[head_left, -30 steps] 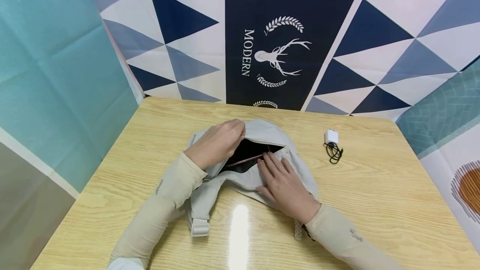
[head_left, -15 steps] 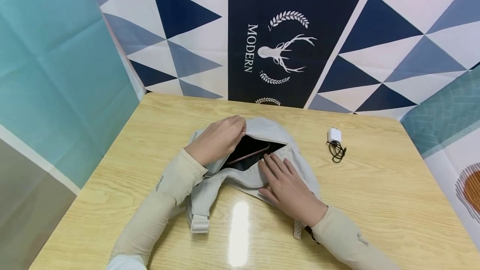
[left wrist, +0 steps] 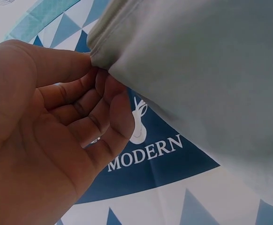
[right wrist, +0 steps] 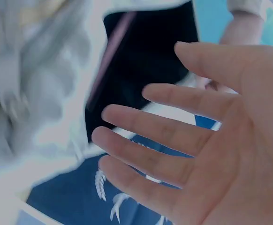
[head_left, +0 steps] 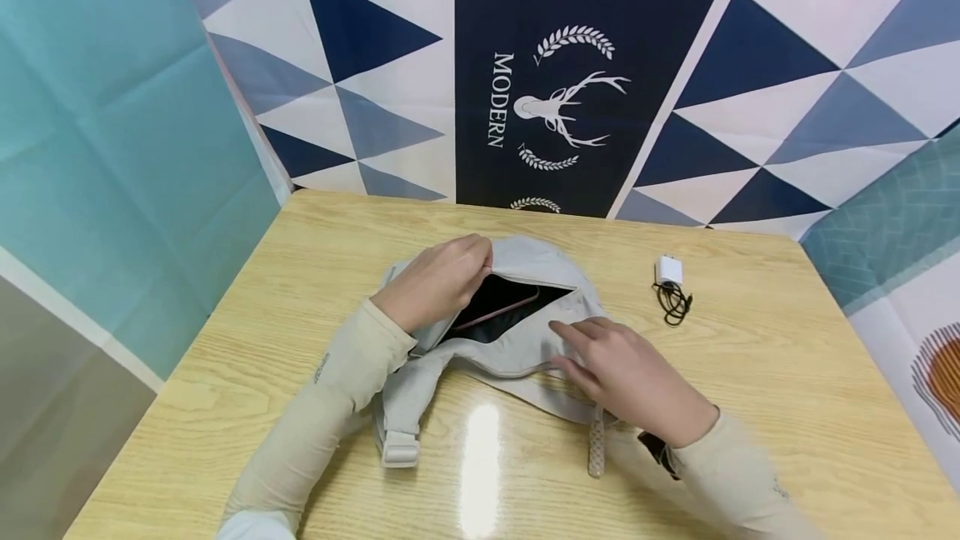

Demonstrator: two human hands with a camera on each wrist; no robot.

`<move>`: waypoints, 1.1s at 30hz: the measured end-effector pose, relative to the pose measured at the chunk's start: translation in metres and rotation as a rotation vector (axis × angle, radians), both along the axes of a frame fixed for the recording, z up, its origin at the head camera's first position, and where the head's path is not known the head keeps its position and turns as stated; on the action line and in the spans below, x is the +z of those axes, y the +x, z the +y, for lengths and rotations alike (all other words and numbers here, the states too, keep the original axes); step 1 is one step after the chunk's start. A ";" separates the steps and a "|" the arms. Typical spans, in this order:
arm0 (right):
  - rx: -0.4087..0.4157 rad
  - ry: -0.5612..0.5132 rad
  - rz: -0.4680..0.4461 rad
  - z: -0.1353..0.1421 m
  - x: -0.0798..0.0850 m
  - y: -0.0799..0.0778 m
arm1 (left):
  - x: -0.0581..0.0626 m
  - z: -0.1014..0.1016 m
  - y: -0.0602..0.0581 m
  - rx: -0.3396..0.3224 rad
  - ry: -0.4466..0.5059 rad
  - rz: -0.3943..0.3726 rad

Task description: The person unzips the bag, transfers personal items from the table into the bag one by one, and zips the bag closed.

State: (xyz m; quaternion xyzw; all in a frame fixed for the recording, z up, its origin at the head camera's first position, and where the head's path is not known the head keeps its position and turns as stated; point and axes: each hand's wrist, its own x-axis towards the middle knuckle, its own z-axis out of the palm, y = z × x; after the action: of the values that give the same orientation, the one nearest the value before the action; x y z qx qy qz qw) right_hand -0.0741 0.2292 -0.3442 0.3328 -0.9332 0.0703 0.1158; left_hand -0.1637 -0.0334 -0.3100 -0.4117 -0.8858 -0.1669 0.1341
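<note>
A pale grey bag [head_left: 525, 344] with a strap and buckle lies on the wooden table, its zipped mouth spread wide. My left hand [head_left: 438, 282] pinches the upper edge of that mouth; the left wrist view shows thumb and fingers gripping the folded grey fabric [left wrist: 174, 61]. Inside the dark opening the pinkish edge of a flat thing [head_left: 498, 309] shows; the rest of it is hidden in the black lining. My right hand [head_left: 637, 369] is over the bag's right side, and in the right wrist view its fingers are extended and hold nothing.
A white charger plug [head_left: 667, 270] with a coiled black cable [head_left: 672, 302] lies on the table [head_left: 750, 357] to the right of the bag. The bag's buckle [head_left: 400, 450] points toward the front. A patterned cloth wall [head_left: 375, 107] stands behind the table.
My right hand has drawn back from the bag's opening toward the right and front. The left hand keeps its hold on the edge, and the pinkish-edged thing stays inside the bag.
</note>
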 end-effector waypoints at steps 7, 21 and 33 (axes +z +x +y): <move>-0.101 -0.023 -0.074 0.028 0.020 -0.009 | -0.003 -0.001 -0.001 0.000 -0.007 -0.013; -0.390 -0.111 -0.079 0.117 0.000 -0.065 | -0.006 0.003 0.000 0.011 -0.020 -0.021; -0.436 -0.035 -0.316 0.159 -0.036 -0.091 | -0.004 0.004 0.000 -0.012 -0.012 -0.004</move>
State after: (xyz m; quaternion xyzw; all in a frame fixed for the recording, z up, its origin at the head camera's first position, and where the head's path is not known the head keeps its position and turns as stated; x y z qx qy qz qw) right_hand -0.1649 0.3879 -0.3806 0.1067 -0.9880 0.1108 -0.0133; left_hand -0.1635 -0.0293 -0.3136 -0.4174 -0.8846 -0.1633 0.1290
